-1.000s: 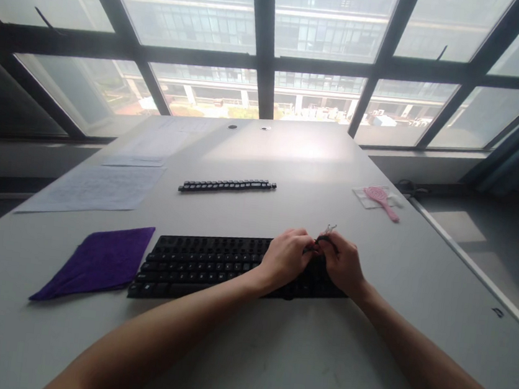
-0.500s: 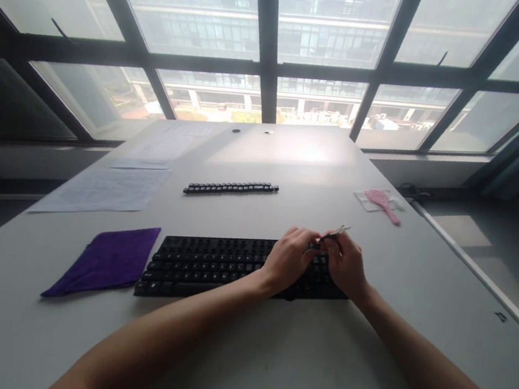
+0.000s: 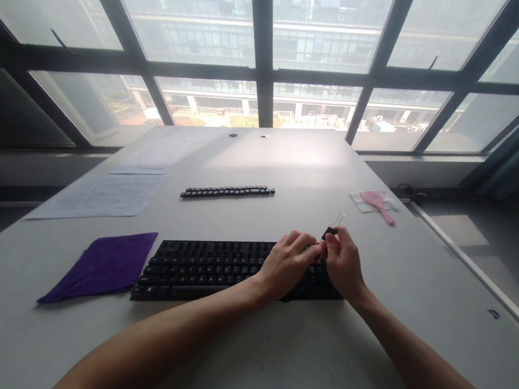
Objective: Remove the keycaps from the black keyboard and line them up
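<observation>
A black keyboard point(image 3: 204, 270) lies near the front of the table, its upper rows showing bare sockets without keycaps. My right hand point(image 3: 345, 268) is closed above the keyboard's right part, gripping a keycap puller point(image 3: 330, 232). The puller's black body shows at my fingertips, and its thin wire prongs point up and away. Close beside it, my left hand point(image 3: 285, 265) rests over the keyboard with curled fingers meeting those of the right hand. Whatever its fingertips pinch is hidden. Behind the keyboard, removed black keycaps point(image 3: 228, 193) stand lined up in rows.
To the keyboard's left lies a purple cloth point(image 3: 101, 267). White paper sheets point(image 3: 104, 194) cover part of the table's left side. On the right, a pink hairbrush point(image 3: 377, 205) rests on a clear wrapper. Windows point(image 3: 325, 33) rise beyond the table's far edge.
My right hand has turned the keycap puller, so its prongs now stand more upright and its black body shows more. My left hand stays nearly in place. The view has shifted slightly.
</observation>
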Tool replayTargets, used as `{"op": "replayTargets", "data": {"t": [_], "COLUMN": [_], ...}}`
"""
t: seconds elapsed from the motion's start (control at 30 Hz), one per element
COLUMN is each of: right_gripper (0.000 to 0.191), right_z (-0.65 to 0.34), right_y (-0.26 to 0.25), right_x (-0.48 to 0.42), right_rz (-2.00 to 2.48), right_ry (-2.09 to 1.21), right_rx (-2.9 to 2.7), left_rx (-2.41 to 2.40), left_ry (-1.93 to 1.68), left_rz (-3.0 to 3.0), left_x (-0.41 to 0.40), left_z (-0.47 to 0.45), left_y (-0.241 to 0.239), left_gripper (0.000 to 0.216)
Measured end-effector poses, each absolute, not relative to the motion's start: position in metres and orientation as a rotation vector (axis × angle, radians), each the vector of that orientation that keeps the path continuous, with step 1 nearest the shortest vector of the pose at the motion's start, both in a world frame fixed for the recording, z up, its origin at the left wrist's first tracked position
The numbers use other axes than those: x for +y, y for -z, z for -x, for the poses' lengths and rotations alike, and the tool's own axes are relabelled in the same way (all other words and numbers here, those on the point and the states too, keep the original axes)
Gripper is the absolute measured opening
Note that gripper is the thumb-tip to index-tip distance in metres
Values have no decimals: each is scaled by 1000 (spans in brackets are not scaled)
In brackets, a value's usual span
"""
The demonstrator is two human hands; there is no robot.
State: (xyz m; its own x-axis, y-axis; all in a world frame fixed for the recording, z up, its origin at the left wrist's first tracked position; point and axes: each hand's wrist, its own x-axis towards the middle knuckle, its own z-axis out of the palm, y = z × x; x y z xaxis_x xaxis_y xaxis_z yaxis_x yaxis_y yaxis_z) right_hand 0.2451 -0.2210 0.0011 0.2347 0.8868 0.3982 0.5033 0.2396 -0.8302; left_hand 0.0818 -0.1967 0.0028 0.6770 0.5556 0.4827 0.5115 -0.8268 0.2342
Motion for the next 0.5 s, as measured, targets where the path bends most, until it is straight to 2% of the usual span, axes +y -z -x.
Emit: {"op": "replayTargets", "data": {"t": [0.17,0.3,0.5], "right_gripper": [21,21,18], "right_z": [-247,-249,-247], "right_y": [2,8,14], "right_x": [-219,-217,-218], "right_rz": [1356,1325,1297], "right_ry": [-508,-546,-642], "right_rx": [-1321,-1330,-1395], "left_rx": [965,1198,1601], "left_ry": [-876,-899,-589], "left_rz": [-2594,-2608,-2606], "left_x": [-177,-108,-9], "left_z": [-73,-62,-62], "left_y": [-27,-49,-35], "left_gripper": [13,10,8]}}
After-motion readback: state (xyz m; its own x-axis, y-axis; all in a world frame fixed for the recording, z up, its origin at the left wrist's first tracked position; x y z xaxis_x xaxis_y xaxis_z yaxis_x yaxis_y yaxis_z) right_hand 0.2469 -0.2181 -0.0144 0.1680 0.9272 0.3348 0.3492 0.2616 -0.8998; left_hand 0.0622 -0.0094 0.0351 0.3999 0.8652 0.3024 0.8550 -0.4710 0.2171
